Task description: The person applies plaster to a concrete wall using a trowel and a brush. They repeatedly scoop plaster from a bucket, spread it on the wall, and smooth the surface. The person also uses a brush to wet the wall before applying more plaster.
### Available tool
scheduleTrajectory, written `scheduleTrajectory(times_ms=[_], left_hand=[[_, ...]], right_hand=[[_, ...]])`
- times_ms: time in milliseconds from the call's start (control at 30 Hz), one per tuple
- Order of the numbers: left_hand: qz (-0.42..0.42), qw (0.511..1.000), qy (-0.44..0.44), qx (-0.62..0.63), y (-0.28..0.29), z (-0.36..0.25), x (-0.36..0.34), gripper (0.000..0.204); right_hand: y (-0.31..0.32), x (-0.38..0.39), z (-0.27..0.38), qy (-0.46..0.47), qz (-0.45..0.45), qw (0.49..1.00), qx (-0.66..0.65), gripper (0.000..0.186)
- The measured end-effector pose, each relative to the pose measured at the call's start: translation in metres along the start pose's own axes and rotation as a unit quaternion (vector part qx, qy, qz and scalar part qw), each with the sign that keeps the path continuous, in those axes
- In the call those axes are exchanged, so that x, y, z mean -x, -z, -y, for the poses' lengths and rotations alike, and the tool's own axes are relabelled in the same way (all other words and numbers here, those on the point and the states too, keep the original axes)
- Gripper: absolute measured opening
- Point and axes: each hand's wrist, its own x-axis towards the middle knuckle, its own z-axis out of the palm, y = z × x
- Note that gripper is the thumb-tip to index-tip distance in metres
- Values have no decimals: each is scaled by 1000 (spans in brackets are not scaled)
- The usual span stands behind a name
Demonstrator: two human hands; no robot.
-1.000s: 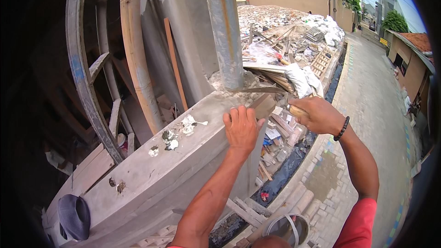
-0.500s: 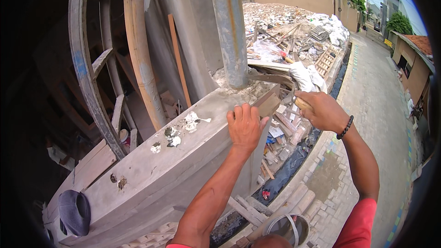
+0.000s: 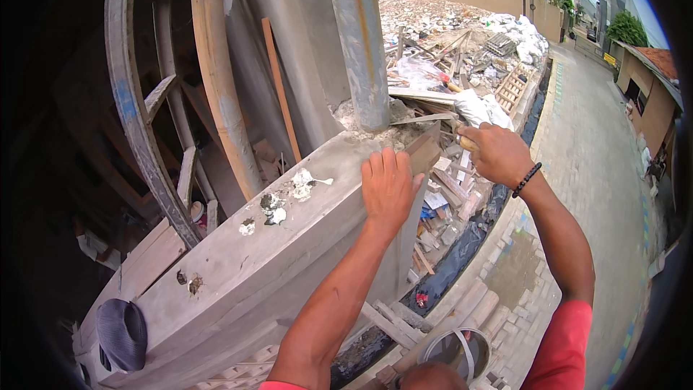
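Observation:
My right hand [image 3: 497, 153] is closed around the wooden handle [image 3: 466, 139] of a trowel. Its thin blade [image 3: 424, 119] shows nearly edge-on, pointing left toward the rough mortar [image 3: 354, 117] around the foot of a rusty grey metal pipe [image 3: 361, 50]. Over the top edge of a smooth grey concrete wall [image 3: 238, 253] my left hand [image 3: 388, 186] is curled, fingertips on the upper face. Its thumb lies against the near end of a short wooden board [image 3: 424, 153], set along the wall's end; part of this grip is hidden.
White splatters [image 3: 273, 208] and a dark knitted cap [image 3: 121, 334] lie on the wall. A bamboo pole [image 3: 216, 79] and wooden ladder [image 3: 130, 101] stand left. Beyond the wall are rubble [image 3: 462, 50], a dark drain [image 3: 451, 263], a bucket [image 3: 485, 354] and a paved lane [image 3: 599, 209].
My right hand has risen slightly with the trowel, whose blade has turned from a broader face to nearly edge-on. My left hand keeps its place at the wall's edge.

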Motion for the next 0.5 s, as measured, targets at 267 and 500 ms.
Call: scheduleTrajectory(times_ms=[267,500], left_hand=[[53,998,24,-12,6,-3,-11,47],[70,996,48,-16,3,-5,-14,48]], right_hand=[[-9,-5,-12,-6,-61,998,33,36],[-19,-37,-11,-145,105,800,-572,25]])
